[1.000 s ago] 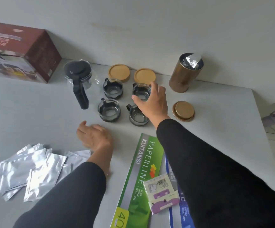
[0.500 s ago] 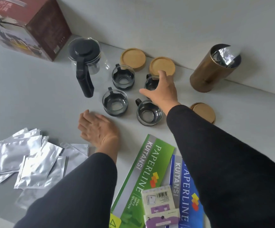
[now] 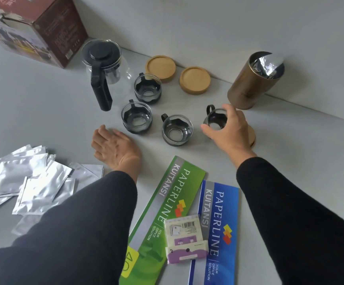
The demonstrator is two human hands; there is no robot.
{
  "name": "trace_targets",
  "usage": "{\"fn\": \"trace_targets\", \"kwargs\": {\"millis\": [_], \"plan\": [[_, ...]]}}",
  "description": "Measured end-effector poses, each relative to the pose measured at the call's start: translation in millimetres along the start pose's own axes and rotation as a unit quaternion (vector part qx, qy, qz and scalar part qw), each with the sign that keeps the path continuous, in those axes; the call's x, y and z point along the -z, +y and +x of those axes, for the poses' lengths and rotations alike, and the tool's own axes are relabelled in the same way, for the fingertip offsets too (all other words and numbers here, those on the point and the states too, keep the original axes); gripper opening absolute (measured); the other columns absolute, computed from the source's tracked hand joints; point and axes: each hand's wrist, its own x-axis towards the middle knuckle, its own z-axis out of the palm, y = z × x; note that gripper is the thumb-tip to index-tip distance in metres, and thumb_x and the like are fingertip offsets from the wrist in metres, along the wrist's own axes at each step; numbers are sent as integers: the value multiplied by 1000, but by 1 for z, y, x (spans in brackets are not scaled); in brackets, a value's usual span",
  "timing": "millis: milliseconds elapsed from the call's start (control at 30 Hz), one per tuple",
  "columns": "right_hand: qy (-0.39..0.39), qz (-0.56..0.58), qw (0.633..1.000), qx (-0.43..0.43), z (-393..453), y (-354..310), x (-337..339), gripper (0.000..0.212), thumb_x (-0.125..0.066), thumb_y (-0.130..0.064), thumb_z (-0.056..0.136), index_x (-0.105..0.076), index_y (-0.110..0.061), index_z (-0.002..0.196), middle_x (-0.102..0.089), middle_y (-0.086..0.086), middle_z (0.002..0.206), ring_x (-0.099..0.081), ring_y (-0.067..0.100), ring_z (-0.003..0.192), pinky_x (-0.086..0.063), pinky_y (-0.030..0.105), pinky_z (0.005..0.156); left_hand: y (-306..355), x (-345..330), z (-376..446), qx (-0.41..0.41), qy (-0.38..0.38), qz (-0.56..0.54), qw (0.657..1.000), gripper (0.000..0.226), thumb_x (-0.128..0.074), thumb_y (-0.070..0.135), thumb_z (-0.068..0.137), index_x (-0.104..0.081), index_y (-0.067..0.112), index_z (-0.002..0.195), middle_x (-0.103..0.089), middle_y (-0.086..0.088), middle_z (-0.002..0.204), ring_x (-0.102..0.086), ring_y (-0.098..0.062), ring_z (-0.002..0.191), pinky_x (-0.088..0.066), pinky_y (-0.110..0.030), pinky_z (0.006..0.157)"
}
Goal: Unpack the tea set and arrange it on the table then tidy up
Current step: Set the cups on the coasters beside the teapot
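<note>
A glass teapot (image 3: 103,64) with a black lid and handle stands at the back left of the grey table (image 3: 33,112). Three small glass cups sit near it: one at the back (image 3: 147,88), one in front of that (image 3: 136,117), one at the middle (image 3: 177,129). My right hand (image 3: 226,130) grips a fourth glass cup (image 3: 215,120) from above, right of the others, in front of the bronze tin (image 3: 253,81). My left hand (image 3: 113,147) rests flat on the table, holding nothing. Two bamboo coasters (image 3: 160,67) (image 3: 195,80) lie by the wall.
A dark red box (image 3: 41,27) stands at the back left. Several foil sachets (image 3: 29,182) lie at the left. Green (image 3: 167,206) and blue (image 3: 218,223) receipt books and a small purple packet (image 3: 185,243) lie near me. A round lid (image 3: 251,135) peeks out behind my right hand.
My right hand has taken the back right cup and carried it rightwards and nearer, to in front of the tin. My left hand stayed flat. The camera tilted down and closer.
</note>
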Motion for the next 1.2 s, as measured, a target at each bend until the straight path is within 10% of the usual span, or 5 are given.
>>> {"fn": "trace_targets", "kwargs": {"millis": [333,567,1200], "plan": [[-86,-34,993,66,-27,13,1,83,-79,-42,70,-39,-15,138,-48,9,132,-44,23,124,-36,30,101,-3,-1,1,-8,0,1,1000,43,-31,32,97,-36,17,137,-35,-4,144,-31,-23,134,-24,-38,106],[17,-25,995,99,10,-9,-3,68,-67,-44,81,-44,-9,134,-49,12,132,-44,26,125,-37,34,98,-5,-3,1,-34,-5,2,999,42,-30,31,97,-39,14,135,-35,-2,146,-28,-21,138,-16,-36,115],[26,-90,994,-60,139,-65,-76,84,-70,-50,67,-34,-12,133,-39,18,135,-39,37,124,-34,44,100,-1,-10,4,-10,8,44,999,41,-33,32,97,-38,21,137,-29,4,150,-20,-14,143,-8,-33,117]]}}
